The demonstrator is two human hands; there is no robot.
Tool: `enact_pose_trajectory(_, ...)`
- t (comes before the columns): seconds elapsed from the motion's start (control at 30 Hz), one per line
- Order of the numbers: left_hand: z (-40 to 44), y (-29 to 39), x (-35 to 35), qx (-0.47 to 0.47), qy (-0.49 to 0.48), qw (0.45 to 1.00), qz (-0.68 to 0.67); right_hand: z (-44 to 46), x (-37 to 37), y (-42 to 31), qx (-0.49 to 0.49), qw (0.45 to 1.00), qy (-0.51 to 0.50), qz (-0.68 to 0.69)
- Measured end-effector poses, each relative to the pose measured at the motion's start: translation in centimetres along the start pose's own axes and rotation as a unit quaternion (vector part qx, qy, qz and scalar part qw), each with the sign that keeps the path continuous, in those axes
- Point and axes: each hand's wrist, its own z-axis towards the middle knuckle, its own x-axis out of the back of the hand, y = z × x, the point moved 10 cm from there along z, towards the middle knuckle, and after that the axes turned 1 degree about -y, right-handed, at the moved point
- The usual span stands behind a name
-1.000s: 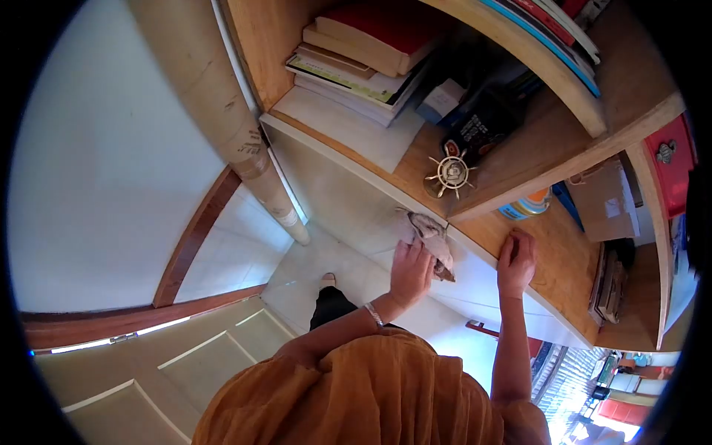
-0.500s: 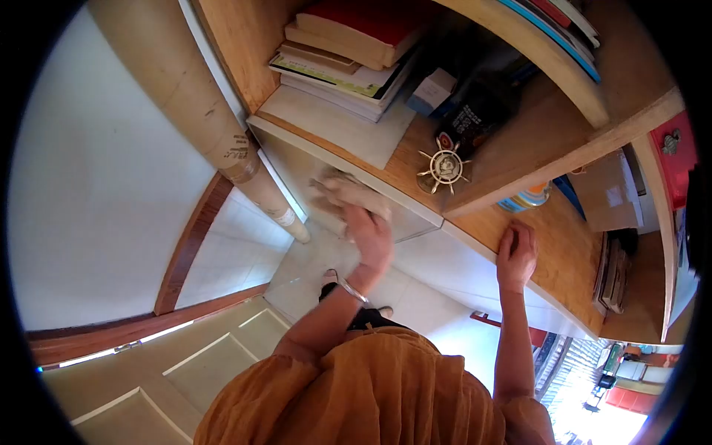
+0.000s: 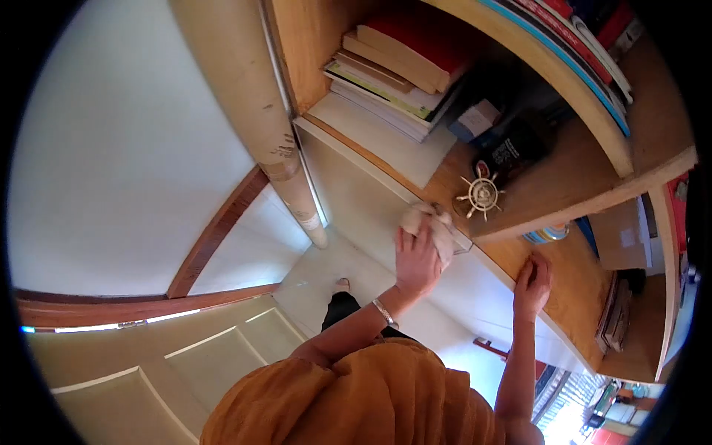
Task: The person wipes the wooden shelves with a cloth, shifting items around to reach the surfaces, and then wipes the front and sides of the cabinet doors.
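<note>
Through the head view I am keeping my left hand (image 3: 417, 261) clamped on a crumpled cloth (image 3: 434, 226), which is lying under and just beyond its fingers, below the ship's-wheel ornament (image 3: 483, 194), while my right hand (image 3: 533, 286), thumb and fingers apart, is resting at the wooden shelf (image 3: 575, 278).

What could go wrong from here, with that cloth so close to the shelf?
The left hand has the cloth right by the shelf's edge, so a stray sweep might catch the ship's-wheel ornament and tip it. The right hand rests near a blue-and-yellow tin, which a slip could nudge.
</note>
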Motion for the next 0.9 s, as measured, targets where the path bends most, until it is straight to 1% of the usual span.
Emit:
enact_pose_trajectory(0.03,1.1,-1.9,0.6,0.079,0.014,0.997,-0.003,0.1,0.0,-0.2,0.004,1.000,0.003,0.004)
enact_pose_trajectory(0.07,2.1,-2.9,0.7,0.077,0.018,0.997,-0.002,0.1,0.1,-0.4,0.007,1.000,0.006,-0.007)
enact_pose_trajectory(0.1,2.7,-5.3,1.7,0.111,0.073,0.988,-0.072,0.0,0.2,-0.4,0.007,1.000,0.008,-0.019)
enact_pose_trajectory(0.17,4.4,-8.5,3.4,0.144,0.129,0.971,-0.140,-0.1,0.1,0.1,-0.009,1.000,0.003,-0.008)
enact_pose_trajectory(0.23,5.7,-11.6,6.4,0.181,0.244,0.936,-0.179,0.0,-0.2,0.2,-0.022,1.000,-0.005,0.004)
enact_pose_trajectory(0.27,6.7,-12.9,6.9,0.182,0.245,0.935,-0.178,0.0,0.0,-0.2,-0.017,1.000,0.001,-0.008)
enact_pose_trajectory(0.33,8.0,-16.1,8.1,0.193,0.296,0.911,-0.212,0.1,0.2,-0.2,-0.010,1.000,0.006,-0.023)
enact_pose_trajectory(0.37,8.9,-17.5,8.4,0.196,0.295,0.910,-0.214,0.1,0.1,0.0,-0.007,1.000,0.007,-0.022)
enact_pose_trajectory(0.43,9.1,-21.2,9.0,0.257,0.339,0.879,-0.217,-0.1,-0.1,0.4,-0.006,1.000,0.002,-0.024)
enact_pose_trajectory(0.47,9.7,-22.2,8.8,0.262,0.334,0.879,-0.219,-0.2,-0.2,0.5,-0.014,1.000,0.002,-0.010)
enact_pose_trajectory(0.53,9.9,-23.4,8.6,0.225,0.387,0.837,-0.315,-0.2,-0.1,0.7,-0.027,1.000,-0.001,-0.002)
enact_pose_trajectory(0.57,9.8,-23.7,8.1,0.229,0.380,0.837,-0.319,-0.2,-0.1,0.5,-0.020,1.000,0.000,-0.016)
enact_pose_trajectory(0.63,9.2,-24.3,7.1,0.234,0.405,0.784,-0.407,-0.1,0.1,0.3,-0.015,0.999,-0.001,-0.034)
enact_pose_trajectory(0.67,9.0,-24.1,6.8,0.236,0.402,0.784,-0.410,0.0,0.0,0.2,-0.015,0.999,-0.007,-0.032)
enact_pose_trajectory(0.73,8.6,-24.3,5.9,0.253,0.382,0.766,-0.450,0.1,0.0,0.1,-0.019,0.999,-0.010,-0.031)
enact_pose_trajectory(0.77,7.7,-26.1,4.8,0.242,0.395,0.785,-0.412,0.2,0.0,-0.1,-0.018,1.000,-0.006,-0.024)
enact_pose_trajectory(0.8,6.9,-26.9,3.2,0.241,0.391,0.786,-0.414,0.1,0.2,-0.1,-0.016,1.000,-0.002,-0.018)
enact_pose_trajectory(0.87,3.7,-29.4,-1.2,0.308,0.401,0.725,-0.468,0.1,0.1,0.1,-0.017,0.999,-0.002,-0.031)
enact_pose_trajectory(0.9,2.2,-28.9,-3.8,0.348,0.383,0.679,-0.522,0.0,0.0,0.2,-0.015,0.999,-0.004,-0.042)
